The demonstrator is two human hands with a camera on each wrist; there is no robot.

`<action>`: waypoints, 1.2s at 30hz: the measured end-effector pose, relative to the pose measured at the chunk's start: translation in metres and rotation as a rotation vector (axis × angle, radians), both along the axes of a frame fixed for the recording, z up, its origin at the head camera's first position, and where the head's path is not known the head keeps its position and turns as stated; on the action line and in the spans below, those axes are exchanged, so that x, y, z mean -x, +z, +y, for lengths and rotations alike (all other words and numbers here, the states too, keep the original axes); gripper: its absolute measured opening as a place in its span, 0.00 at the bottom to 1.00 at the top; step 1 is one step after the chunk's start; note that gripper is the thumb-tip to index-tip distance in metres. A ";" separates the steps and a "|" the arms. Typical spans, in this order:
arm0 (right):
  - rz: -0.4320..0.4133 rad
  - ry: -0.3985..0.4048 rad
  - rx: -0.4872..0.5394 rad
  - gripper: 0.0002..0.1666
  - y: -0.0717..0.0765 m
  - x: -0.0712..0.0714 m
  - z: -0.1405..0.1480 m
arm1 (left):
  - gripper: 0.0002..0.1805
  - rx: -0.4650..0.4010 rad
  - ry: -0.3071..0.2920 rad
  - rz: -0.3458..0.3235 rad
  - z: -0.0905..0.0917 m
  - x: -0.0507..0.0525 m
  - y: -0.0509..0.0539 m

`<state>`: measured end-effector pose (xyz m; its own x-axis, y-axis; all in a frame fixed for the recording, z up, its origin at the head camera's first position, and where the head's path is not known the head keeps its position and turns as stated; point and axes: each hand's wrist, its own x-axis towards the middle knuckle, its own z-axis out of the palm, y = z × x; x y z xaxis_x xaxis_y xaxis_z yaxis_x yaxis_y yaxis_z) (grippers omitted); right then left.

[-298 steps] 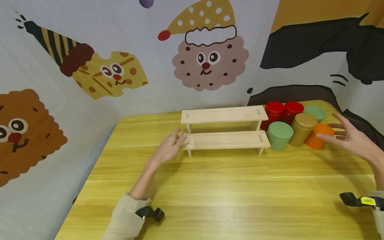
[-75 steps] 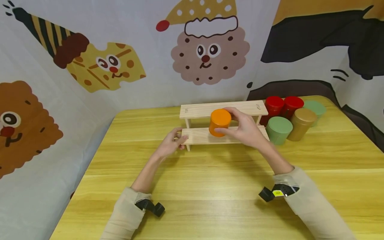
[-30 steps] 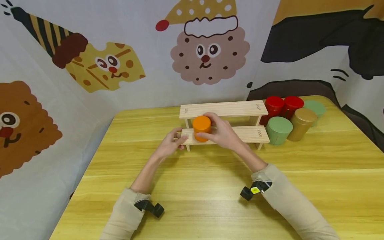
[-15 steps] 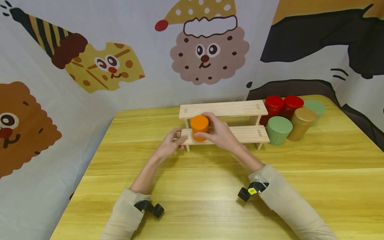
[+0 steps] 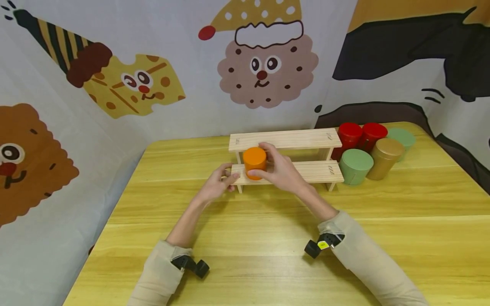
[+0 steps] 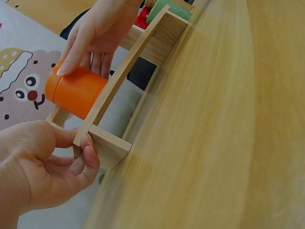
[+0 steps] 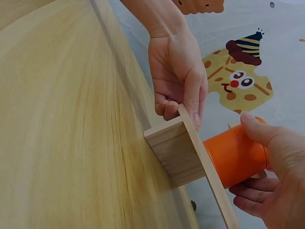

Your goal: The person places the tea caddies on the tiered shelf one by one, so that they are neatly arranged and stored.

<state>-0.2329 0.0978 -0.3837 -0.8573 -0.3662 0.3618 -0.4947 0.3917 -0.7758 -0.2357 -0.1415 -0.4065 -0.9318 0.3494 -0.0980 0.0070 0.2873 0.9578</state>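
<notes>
An orange lidded canister stands upright on the left part of the lower step of a two-tier wooden shelf. My right hand grips it from the right, thumb in front and fingers behind. The right wrist view shows the canister with its base against the board. My left hand pinches the lower step's left end. In the left wrist view, the left thumb and fingers close on the board's end.
Right of the shelf stand two red canisters, a green one, a gold one and another green one behind. The upper step backs onto a cloth printed with cartoon figures. All stand on a wooden table.
The orange canister has come from the group at right onto the lower step, sliding left to its end. My left hand has taken hold of the step's end. Little has moved in the last half second.
</notes>
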 end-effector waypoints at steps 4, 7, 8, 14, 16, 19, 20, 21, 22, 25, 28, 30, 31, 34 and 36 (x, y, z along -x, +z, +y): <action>0.000 -0.018 -0.009 0.49 0.002 -0.001 0.003 | 0.36 -0.003 0.000 0.004 0.000 0.001 -0.002; -0.013 -0.026 -0.016 0.49 0.003 -0.003 0.006 | 0.36 -0.002 0.003 0.009 0.000 0.001 -0.003; -0.020 -0.027 -0.018 0.48 0.003 -0.003 0.008 | 0.35 -0.003 0.004 0.009 0.000 0.001 -0.003; -0.063 -0.056 -0.037 0.46 0.005 -0.006 0.015 | 0.35 -0.003 0.010 0.007 0.000 0.000 -0.002; -0.059 -0.069 -0.045 0.45 0.005 -0.007 0.018 | 0.35 -0.003 0.008 0.006 0.000 0.000 -0.001; -0.049 -0.083 -0.055 0.44 0.006 -0.008 0.022 | 0.35 -0.005 0.004 0.008 0.000 0.000 -0.001; -0.047 -0.086 -0.058 0.44 0.007 -0.009 0.023 | 0.35 -0.006 0.002 0.007 0.001 0.000 -0.001; -0.044 -0.087 -0.059 0.44 0.008 -0.009 0.025 | 0.35 -0.006 0.001 0.008 0.001 0.000 -0.001; -0.044 -0.088 -0.059 0.43 0.009 -0.009 0.026 | 0.35 -0.006 0.000 0.007 0.001 0.000 -0.001; -0.045 -0.087 -0.054 0.42 0.013 -0.010 0.031 | 0.36 -0.004 0.000 0.006 0.001 -0.001 0.000; -0.037 -0.094 -0.047 0.41 0.014 -0.011 0.037 | 0.35 -0.004 0.006 0.001 0.001 -0.001 0.001; -0.029 -0.104 -0.047 0.40 0.016 -0.011 0.041 | 0.35 -0.005 0.009 0.003 0.001 -0.002 0.001; -0.024 -0.110 -0.045 0.40 0.016 -0.012 0.042 | 0.35 -0.005 0.009 0.004 0.001 -0.002 0.002; -0.006 -0.125 -0.037 0.39 0.017 -0.012 0.047 | 0.35 -0.002 0.011 0.009 0.001 -0.002 0.002; 0.008 -0.126 -0.027 0.38 0.019 -0.013 0.050 | 0.35 -0.001 0.013 0.007 0.001 -0.003 0.002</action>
<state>-0.2199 0.1479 -0.3649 -0.8942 -0.2656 0.3604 -0.4465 0.4715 -0.7605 -0.2332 -0.1406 -0.4049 -0.9369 0.3375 -0.0910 0.0102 0.2867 0.9580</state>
